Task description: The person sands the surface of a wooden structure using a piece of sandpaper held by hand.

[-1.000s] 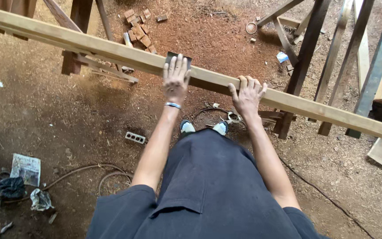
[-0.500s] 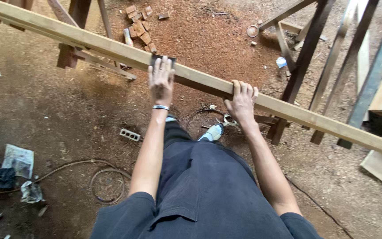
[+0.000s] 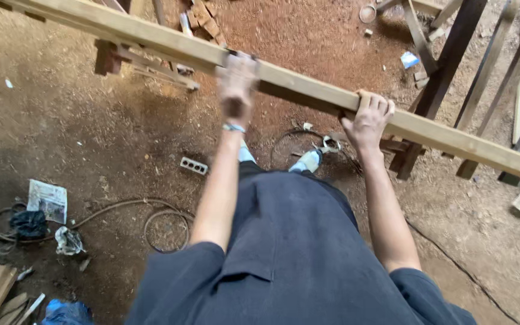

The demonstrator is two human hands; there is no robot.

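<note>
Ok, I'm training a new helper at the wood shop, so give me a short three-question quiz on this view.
1. True or false: the right hand grips the long pale wooden beam with fingers curled over its top edge.
2. Which hand is motion-blurred? A) left hand B) right hand C) neither
3. Fill in: on the brown dirt floor, between the legs and the loose cable loop, lies a small grey block with ___ holes.

Key: 1 true; 2 A; 3 three
</note>
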